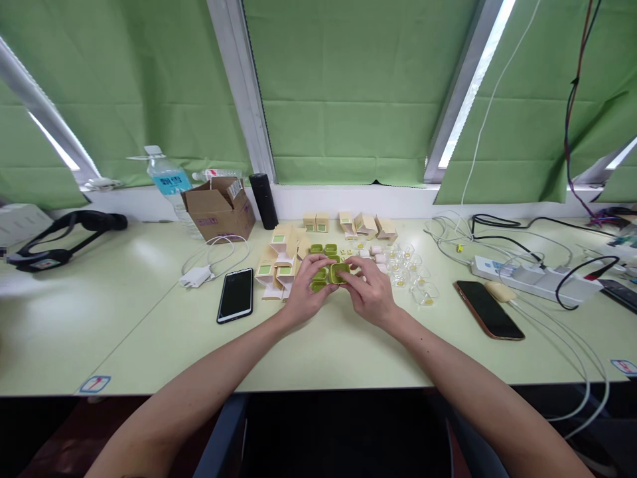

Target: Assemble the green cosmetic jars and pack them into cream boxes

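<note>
Between my two hands, a small square green tray [339, 273] is held up just above the table, its hollow side towards me. The fingers of my left hand [309, 287] close on its left edge. My right hand [371, 289] grips its right side, with fingers reaching over the rim. More green trays [316, 249] lie just behind and left of it, partly covered by my left hand. Small pale pink and white pieces [377, 254] sit behind my right hand. Several clear plastic covers [424, 292] with yellow bits lie to its right.
Open beige boxes [281, 249] stand left of my hands, others [365, 224] behind. A phone [235, 296], charger [197, 277], cardboard box [221, 209], black cylinder [263, 201] and water bottle [169, 179] are left. Another phone [488, 310], power strip [535, 279] and cables are right.
</note>
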A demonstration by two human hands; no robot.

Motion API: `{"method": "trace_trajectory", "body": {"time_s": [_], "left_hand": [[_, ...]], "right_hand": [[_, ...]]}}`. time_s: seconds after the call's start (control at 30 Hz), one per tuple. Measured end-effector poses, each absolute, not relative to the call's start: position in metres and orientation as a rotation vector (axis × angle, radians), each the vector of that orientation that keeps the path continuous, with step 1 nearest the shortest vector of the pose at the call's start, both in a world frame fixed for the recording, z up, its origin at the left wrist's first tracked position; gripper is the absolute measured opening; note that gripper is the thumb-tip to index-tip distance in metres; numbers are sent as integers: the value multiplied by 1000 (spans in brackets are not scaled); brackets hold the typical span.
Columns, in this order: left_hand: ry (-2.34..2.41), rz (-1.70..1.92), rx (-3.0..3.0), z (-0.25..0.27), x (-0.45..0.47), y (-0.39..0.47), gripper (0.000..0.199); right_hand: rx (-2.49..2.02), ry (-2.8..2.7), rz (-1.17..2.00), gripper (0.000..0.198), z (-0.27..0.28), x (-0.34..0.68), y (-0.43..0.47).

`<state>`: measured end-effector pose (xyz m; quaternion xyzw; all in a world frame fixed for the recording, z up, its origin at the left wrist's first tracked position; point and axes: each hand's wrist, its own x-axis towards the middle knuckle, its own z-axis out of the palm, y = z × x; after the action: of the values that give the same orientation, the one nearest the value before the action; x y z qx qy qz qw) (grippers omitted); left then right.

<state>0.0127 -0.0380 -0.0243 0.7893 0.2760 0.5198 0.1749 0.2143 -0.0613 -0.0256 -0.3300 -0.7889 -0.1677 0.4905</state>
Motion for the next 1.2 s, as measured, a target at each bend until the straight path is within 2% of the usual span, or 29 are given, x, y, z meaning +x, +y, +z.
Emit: {"method": "trace_trajectory", "body": {"time_s": [0.47,1.2], "left_hand": [[805,1471,2239,-24,13,-39,37],[823,1522,2175,-29,15,-38,40]], "right_hand": [[-767,-1871,-353,16,-25,213,-62],[-785,-1934,-372,20,-25,216,-60]]}}
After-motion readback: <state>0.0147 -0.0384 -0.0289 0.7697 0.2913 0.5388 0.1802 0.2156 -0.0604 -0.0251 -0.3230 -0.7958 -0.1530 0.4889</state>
